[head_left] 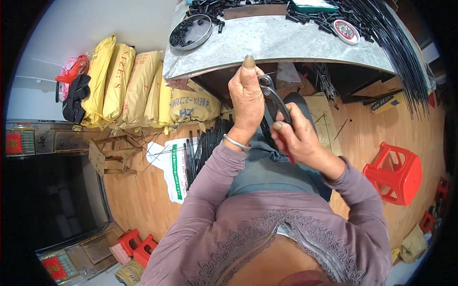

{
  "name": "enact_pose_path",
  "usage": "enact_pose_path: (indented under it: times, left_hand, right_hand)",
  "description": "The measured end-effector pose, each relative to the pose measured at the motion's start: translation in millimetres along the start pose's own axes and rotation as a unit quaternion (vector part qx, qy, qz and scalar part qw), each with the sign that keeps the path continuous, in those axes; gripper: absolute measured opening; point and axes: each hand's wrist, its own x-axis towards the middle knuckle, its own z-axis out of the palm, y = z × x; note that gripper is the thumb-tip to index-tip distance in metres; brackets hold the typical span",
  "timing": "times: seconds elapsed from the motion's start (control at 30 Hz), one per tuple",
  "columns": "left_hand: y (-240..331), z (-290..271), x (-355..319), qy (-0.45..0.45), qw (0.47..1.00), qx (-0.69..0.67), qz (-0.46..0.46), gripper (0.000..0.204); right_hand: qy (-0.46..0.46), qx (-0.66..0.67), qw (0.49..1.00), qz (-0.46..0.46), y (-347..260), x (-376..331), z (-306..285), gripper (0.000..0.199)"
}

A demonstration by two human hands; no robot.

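Pliers [275,97] with a dark metal head and red on the handles are gripped in my right hand [300,133], in front of the table's near edge. Their jaws point up and left, close against my left hand [248,102]. That hand is closed, its thumb pointing up toward the tabletop. A thin piece seems to stick out between its fingers by the jaws, but most of it is hidden. On the marble-patterned table [253,40] above, a round tray [199,34] holds small black rings.
Black plastic parts [319,14] are heaped along the table's back. Long thin black rods [405,62] hang over its right side. Yellow sacks [119,81] line the wall at left. A red stool [398,174] stands at right, a small wooden stool [114,155] at left.
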Motion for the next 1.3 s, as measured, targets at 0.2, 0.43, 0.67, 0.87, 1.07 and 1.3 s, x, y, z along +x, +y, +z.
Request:
enact_pose_path:
  times: [0.2, 0.43, 0.67, 0.87, 1.07, 1.3]
  left_hand:
    - [-4.4, 5.4, 1.7, 0.01, 1.0, 0.005, 0.001, 0.057]
    - [-13.0, 4.5, 2.4, 0.054, 0.997, -0.05, -0.017, 0.057]
    - [-3.1, -9.0, 2.4, -0.071, 0.975, -0.19, -0.087, 0.056]
    - [4.8, -2.2, -11.7, -0.074, 0.972, -0.203, -0.092, 0.047]
    - [10.8, 4.1, -18.7, -0.06, 0.959, -0.247, -0.124, 0.047]
    - [-8.9, 4.8, -16.1, -0.048, 0.979, -0.19, -0.052, 0.05]
  right_hand:
    - [0.147, -0.05, 0.977, -0.144, 43.5, 18.6, 27.4, 0.01]
    - [0.033, 0.109, 0.99, -0.081, 34.5, 17.5, 13.2, 0.008]
    - [0.038, 0.076, 0.992, -0.089, -13.3, 6.7, -27.2, 0.019]
    - [0.187, -0.169, 0.917, -0.31, -37.5, 42.9, -24.6, 0.029]
    - [0.205, -0.175, 0.931, -0.248, -33.3, 49.1, -14.7, 0.024]
    - [0.213, -0.155, 0.923, -0.281, -20.2, 55.3, -16.1, 0.025]
